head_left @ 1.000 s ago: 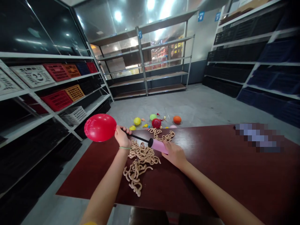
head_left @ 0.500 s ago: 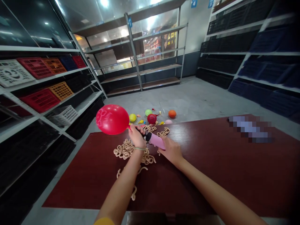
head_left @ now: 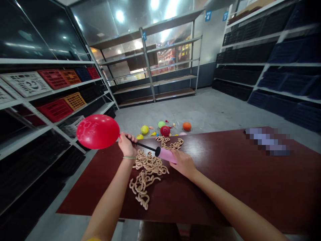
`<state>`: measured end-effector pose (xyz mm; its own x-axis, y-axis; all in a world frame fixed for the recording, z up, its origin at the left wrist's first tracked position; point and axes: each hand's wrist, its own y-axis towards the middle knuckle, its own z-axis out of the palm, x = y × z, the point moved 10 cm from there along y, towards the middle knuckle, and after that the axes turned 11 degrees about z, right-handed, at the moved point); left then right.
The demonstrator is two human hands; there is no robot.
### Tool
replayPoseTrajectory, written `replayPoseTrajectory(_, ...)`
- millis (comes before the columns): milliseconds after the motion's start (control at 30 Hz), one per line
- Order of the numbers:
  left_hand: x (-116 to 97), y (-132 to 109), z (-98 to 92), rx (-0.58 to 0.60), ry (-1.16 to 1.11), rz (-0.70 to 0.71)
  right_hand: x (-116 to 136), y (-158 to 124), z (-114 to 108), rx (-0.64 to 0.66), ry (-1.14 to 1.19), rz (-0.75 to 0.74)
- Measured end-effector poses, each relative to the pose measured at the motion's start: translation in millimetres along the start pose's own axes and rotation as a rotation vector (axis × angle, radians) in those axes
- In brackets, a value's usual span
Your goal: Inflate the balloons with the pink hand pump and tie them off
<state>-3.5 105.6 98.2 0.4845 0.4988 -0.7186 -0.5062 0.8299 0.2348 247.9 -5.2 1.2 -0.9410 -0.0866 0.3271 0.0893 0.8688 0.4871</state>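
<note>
My left hand (head_left: 127, 146) is shut around the knotted-looking neck of a red inflated balloon (head_left: 97, 132), pinching it onto the end of a black pump rod (head_left: 144, 146). My right hand (head_left: 183, 163) grips the barrel of a pink hand pump (head_left: 166, 155). Below both hands, a tangled heap of tan rope-like strands (head_left: 148, 170) lies on the dark red wooden table (head_left: 250, 174), with a smaller tangle (head_left: 169, 143) farther out. The balloon's mouth is hidden inside my left fingers.
Several inflated balloons, including a yellow balloon (head_left: 144, 129), a green balloon (head_left: 162, 124) and an orange balloon (head_left: 187, 126), lie on the grey floor beyond the table. Metal shelves with plastic crates stand at left and right. A blurred patch (head_left: 268, 141) covers the table's far right.
My hands have moved apart again, drawing the black rod out of the pink pump. The red balloon looks larger than before.
</note>
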Motion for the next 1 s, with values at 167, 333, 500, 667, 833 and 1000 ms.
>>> replayPoseTrajectory(167,-20,21,3.5,0.004,0.012,0.03,2,1,0,0.004,0.035,-0.02)
replayPoseTrajectory(333,8,5,20.6,-0.045,-0.063,0.023,-14,4,-3,-0.027,0.018,0.104)
replayPoseTrajectory(500,62,-49,45.2,0.043,-0.051,-0.057,-24,6,-4,-0.036,0.031,0.174)
replayPoseTrajectory(667,99,-89,52.7,0.117,-0.01,-0.141,-29,7,-5,-0.043,0.059,0.201)
replayPoseTrajectory(833,90,-84,43.4,0.123,-0.005,-0.146,-22,6,-4,-0.032,0.017,0.14)
replayPoseTrajectory(1000,53,-61,21.4,0.031,-0.019,-0.118,-7,2,-3,-0.024,0.004,0.031)
